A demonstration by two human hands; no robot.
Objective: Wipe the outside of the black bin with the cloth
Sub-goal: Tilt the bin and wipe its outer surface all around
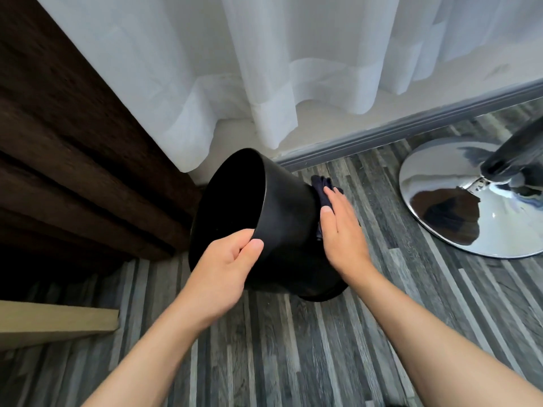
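The black bin [289, 212] is tilted to the left on the floor, its open mouth facing left and up. My left hand [226, 271] pinches the bin's rim at the near side, thumb outside and fingers inside. My right hand [342, 230] lies flat, fingers together, pressing a dark navy cloth [321, 188] against the bin's right outer wall. Most of the cloth is hidden under the palm; a bunch of it sticks out past the fingertips.
A chrome stool base [458, 201] stands on the grey striped floor at the right. Dark brown curtain [73, 160] hangs at the left, white sheer curtain [235, 69] behind the bin. A grey skirting board [411, 127] runs along the wall. A pale wooden board [58, 321] lies at the lower left.
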